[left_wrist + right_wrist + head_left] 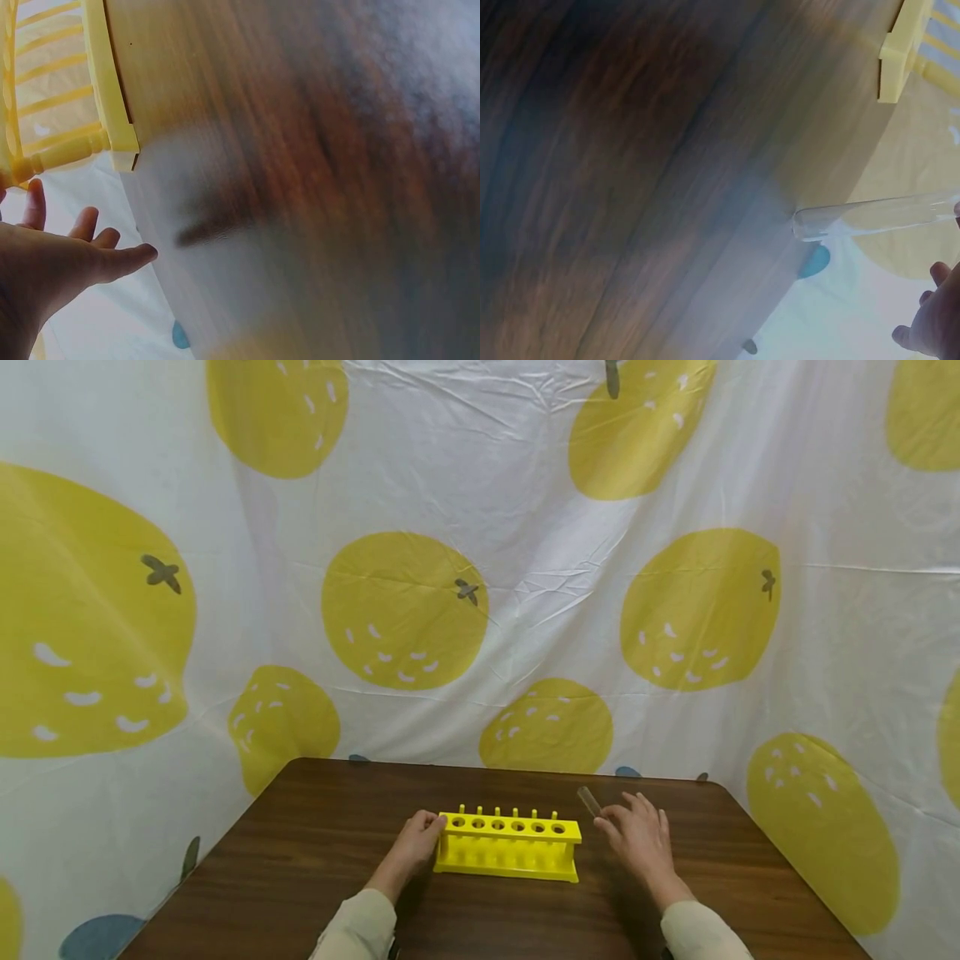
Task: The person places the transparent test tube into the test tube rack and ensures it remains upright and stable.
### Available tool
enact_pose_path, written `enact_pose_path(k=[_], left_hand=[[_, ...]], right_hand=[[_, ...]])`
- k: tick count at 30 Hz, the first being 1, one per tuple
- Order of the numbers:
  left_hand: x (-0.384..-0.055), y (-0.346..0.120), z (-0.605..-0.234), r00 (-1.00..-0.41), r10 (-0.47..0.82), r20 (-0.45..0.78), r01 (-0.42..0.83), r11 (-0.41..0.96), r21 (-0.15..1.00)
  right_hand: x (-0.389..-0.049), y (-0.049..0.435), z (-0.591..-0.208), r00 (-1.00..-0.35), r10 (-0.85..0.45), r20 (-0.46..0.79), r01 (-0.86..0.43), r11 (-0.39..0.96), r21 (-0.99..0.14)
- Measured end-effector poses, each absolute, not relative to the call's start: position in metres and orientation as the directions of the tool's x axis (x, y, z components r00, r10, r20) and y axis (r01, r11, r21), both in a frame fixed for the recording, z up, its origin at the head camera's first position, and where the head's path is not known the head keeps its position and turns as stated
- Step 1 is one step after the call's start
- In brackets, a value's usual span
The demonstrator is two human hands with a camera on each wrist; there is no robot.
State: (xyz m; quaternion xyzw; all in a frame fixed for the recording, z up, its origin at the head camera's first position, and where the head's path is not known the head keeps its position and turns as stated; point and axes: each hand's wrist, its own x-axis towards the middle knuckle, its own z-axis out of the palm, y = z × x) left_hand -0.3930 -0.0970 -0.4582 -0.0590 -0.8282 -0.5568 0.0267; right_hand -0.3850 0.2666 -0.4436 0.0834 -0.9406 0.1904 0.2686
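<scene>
A yellow test tube rack [507,852] stands upright on the table, with a row of round holes along its top and short pegs behind them. My left hand [422,838] grips the rack's left end at the top. In the left wrist view, the other fingers [124,262] spread away from the rack, while the thumb is mostly out of frame. To the right of the rack, my right hand [640,837] pinches a clear glass test tube [589,802] between thumb and forefinger. The tube is tilted and held apart from the rack. The right wrist view shows its far end [810,224].
A dark brown wood-grain table [315,843] lies under both hands. Behind and beside it hangs a white cloth [540,552] printed with large yellow fruit. No tube shows in the rack's holes.
</scene>
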Motion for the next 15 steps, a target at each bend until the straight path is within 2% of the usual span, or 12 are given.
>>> enact_pose_path(k=[10, 15], left_hand=[[-0.3921, -0.0968, -0.4560, -0.992, 0.069, 0.103, 0.121, 0.371, 0.921], [-0.3922, -0.0966, -0.4554, -0.994, 0.064, 0.087, 0.104, 0.374, 0.921]], right_hand=[[-0.3867, 0.2619, -0.4415, -0.862, 0.046, 0.505, -0.231, 0.851, -0.472], [-0.3856, 0.2575, -0.4392, -0.839, 0.065, 0.541, -0.262, 0.822, -0.505]])
